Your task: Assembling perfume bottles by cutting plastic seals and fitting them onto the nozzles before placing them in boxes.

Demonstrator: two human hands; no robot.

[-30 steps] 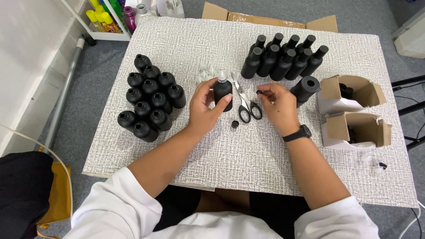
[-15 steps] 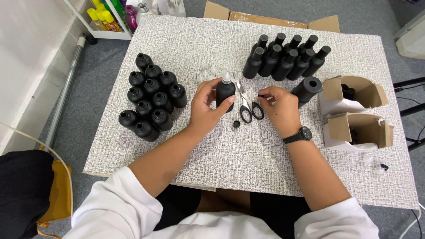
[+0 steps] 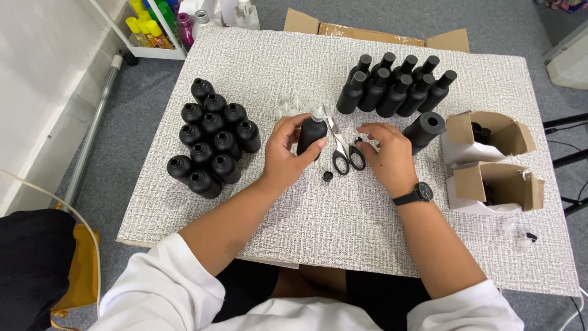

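My left hand (image 3: pixel 286 154) grips an upright black bottle (image 3: pixel 312 133) that has a clear top on its neck, near the table's middle. My right hand (image 3: pixel 387 155) rests on the table just right of black-handled scissors (image 3: pixel 344 151), its fingertips pinching a small black piece (image 3: pixel 358 141). A small black cap (image 3: pixel 327 176) lies on the table between my hands. An open black bottle (image 3: pixel 424 129) stands just right of my right hand.
Several open black bottles (image 3: pixel 211 138) cluster at the left, several capped ones (image 3: pixel 395 86) stand at the back. Two open cardboard boxes (image 3: pixel 490 160) sit at the right edge. A flat cardboard box (image 3: pixel 373 34) lies behind the textured white table (image 3: pixel 343 239).
My left hand has shifted the bottle slightly. My right hand has slid a little toward the scissors' handles, fingers still curled on the small piece.
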